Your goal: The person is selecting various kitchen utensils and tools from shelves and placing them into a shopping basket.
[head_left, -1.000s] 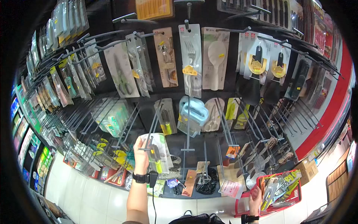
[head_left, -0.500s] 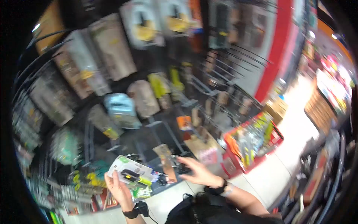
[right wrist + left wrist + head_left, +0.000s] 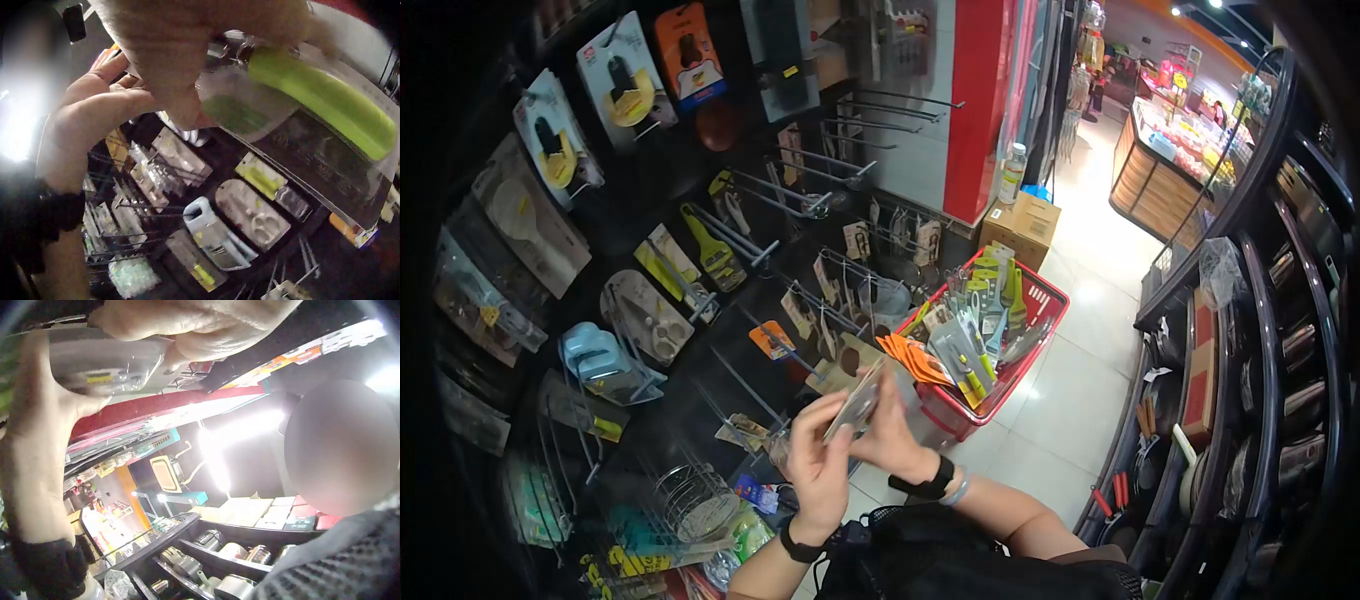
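Observation:
Both hands hold a carded blister pack (image 3: 862, 402) up in front of the body, seen nearly edge-on in the head view. Through its clear plastic the right wrist view shows a kitchen tool's lime-green handle (image 3: 325, 100) with a metal loop at its end; the rest is partly hidden by fingers. My left hand (image 3: 818, 465) grips the near side of the pack, thumb raised along it. From the other side my right hand (image 3: 895, 435) holds it between thumb and fingers. Just beyond the hands stands a red shopping basket (image 3: 1050, 318).
Packaged lime-green tools, orange cards (image 3: 915, 360) and other utensils fill the basket. On the left is a dark display wall with projecting hooks (image 3: 820, 165) and hanging packs. A cardboard box (image 3: 1020, 225) with a bottle (image 3: 1012, 172) stands behind the basket. Pan shelves (image 3: 1260, 400) line the right.
The head view has swung right toward the basket and aisle. The right hand left the basket's rim and joined the left on the pack. The pack moved right and tilted edge-on.

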A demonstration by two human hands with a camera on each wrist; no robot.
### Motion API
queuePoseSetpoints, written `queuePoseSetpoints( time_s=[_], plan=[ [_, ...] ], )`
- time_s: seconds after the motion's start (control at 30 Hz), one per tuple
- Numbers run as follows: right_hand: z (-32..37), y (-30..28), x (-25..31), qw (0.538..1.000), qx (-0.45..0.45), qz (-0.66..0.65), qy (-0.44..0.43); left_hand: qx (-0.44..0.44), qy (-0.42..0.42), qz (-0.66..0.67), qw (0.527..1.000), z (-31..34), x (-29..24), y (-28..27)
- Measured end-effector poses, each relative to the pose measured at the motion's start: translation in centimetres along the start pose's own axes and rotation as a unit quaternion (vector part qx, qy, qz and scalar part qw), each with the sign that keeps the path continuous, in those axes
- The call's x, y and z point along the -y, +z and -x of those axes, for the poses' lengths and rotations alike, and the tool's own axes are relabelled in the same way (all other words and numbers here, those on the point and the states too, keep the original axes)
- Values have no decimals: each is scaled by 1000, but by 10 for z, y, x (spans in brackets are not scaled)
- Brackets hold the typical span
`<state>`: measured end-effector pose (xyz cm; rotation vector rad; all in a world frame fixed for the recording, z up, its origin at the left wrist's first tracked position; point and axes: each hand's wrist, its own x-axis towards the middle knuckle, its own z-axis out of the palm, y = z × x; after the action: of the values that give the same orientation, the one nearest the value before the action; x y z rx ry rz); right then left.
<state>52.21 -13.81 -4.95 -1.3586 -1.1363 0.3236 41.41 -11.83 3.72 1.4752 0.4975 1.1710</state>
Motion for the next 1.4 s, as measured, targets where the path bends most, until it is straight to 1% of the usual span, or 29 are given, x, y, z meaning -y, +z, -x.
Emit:
queuePoseSetpoints(
  time_s=[0.03,0.1,0.17,0.2,0.23,0.3,0.33,0.37,0.4,0.43,0.47,0.53,0.57,0.63,0.7,0.73,0.83,0.9,0.97,1.0,1.07,1.1,1.13,1.2,1.23,1.3,1.33,1.37,1.4],
  plan=[
    [-8,-14,-3,999,-18,-8,35,20,-29,15,999,-7,0,8],
    [-22,-42,-5,998,-35,26,56,27,-33,9,999,-18,2,19],
    [-31,-61,-23,986,-97,134,-15,132,-105,3,986,-29,14,27],
    [-31,-65,-34,987,-92,133,-10,141,-47,-41,988,-38,33,37],
    [-34,-68,-48,989,-115,93,27,147,14,-85,985,-46,53,51],
    [-48,-80,-66,984,-150,-9,94,134,9,-109,985,-60,69,73],
    [-55,-89,-75,984,-163,36,57,125,27,-114,985,-65,80,80],
    [-60,-100,-83,981,-176,82,21,138,-17,-117,983,-68,90,86],
    [-62,-110,-92,981,-172,82,19,160,-92,-97,978,-70,110,90],
    [-62,-119,-101,977,-158,147,5,181,-166,-77,966,-71,132,92],
    [-62,-126,-110,967,-142,210,-9,176,-166,-77,967,-72,148,95],
    [-57,-135,-129,967,-120,225,-17,202,-212,-57,954,-71,176,100],
    [-53,-138,-139,965,-102,242,-24,194,-212,-58,956,-68,189,102],
    [-47,-142,-155,973,-67,219,5,205,-290,-57,933,-59,223,106],
    [-35,-144,-186,972,-37,230,19,190,-287,28,938,-41,270,110],
    [-30,-145,-193,969,-28,246,12,192,-270,21,943,-32,289,112],
    [-13,-142,-229,971,16,238,12,134,-382,29,914,-22,288,115],
    [-8,-137,-224,974,72,186,108,138,-412,25,900,-21,284,108],
    [1,-133,-232,980,86,164,67,142,-432,13,891,-21,293,102],
    [8,-132,-243,980,87,143,107,104,-386,14,917,-10,325,104],
    [12,-132,-247,973,103,143,149,131,-388,-26,912,-15,315,96],
    [14,-132,-245,970,108,138,171,152,-392,-42,906,-19,304,93],
    [17,-132,-248,971,107,138,161,144,-395,-42,906,-22,292,91],
    [22,-135,-263,970,115,144,161,179,-411,-66,891,-36,263,82],
    [25,-135,-276,968,116,153,163,188,-374,-9,908,-39,242,75],
    [29,-135,-290,976,104,42,187,231,-364,-29,902,-34,254,59],
    [26,-136,-283,972,103,34,207,194,-360,-76,909,-21,292,54],
    [23,-135,-278,968,101,28,228,229,-312,-162,908,-30,268,41],
    [24,-133,-287,971,86,12,221,217,-321,-112,915,-29,269,29]
  ],
)
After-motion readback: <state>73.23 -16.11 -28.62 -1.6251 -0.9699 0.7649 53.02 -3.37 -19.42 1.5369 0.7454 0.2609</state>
